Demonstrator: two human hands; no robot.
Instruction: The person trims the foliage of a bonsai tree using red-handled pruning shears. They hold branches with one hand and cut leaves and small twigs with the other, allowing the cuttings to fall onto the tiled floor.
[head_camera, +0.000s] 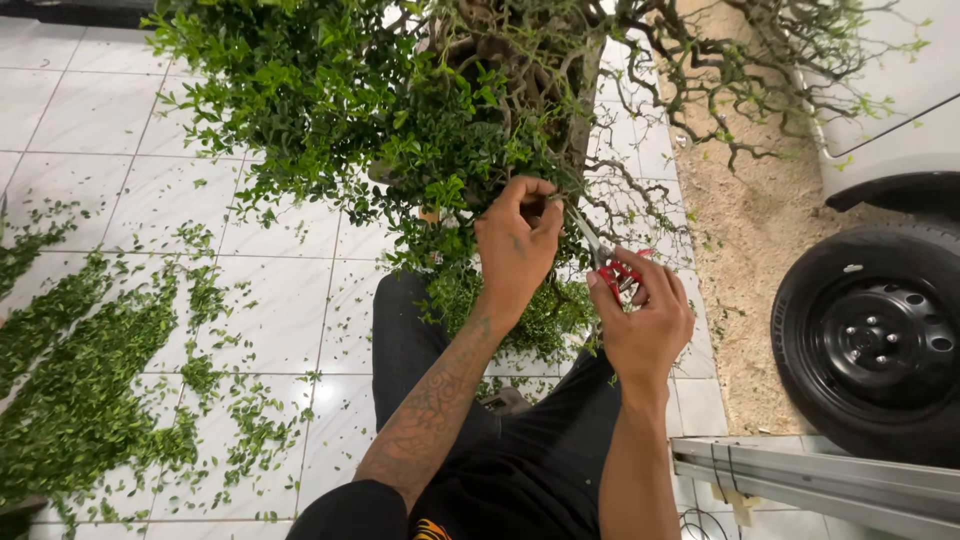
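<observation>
Fingers of the left hand are pinched closed on a small leafy twig at the near edge of the shrub's foliage, holding it out from the mass. Our right hand is wrapped closed around the red handles of the small pruning scissors; their slim blades point up and left, the tips just beside the pinched twig. We cannot tell whether the blades are parted or shut.

Position of the work: the potted shrub stands directly ahead between our knees, dense green on the left, bare twisted branches on the right. The pinched twig sits near the middle, where green meets bare wood.

Step in hand, as we judge it: trimming a single shoot, twig isolated, blades presented but the cut not evidently made.

Next move, in our judgement, calls for the blades to sit square across the stem just beyond the fingertips, well off the left fingers, with the twig kept taut so the cut falls clean.

Surroundings: white tiled floor with many green clippings heaped at left; sandy ground at right; a car wheel and a metal rail at lower right.
</observation>
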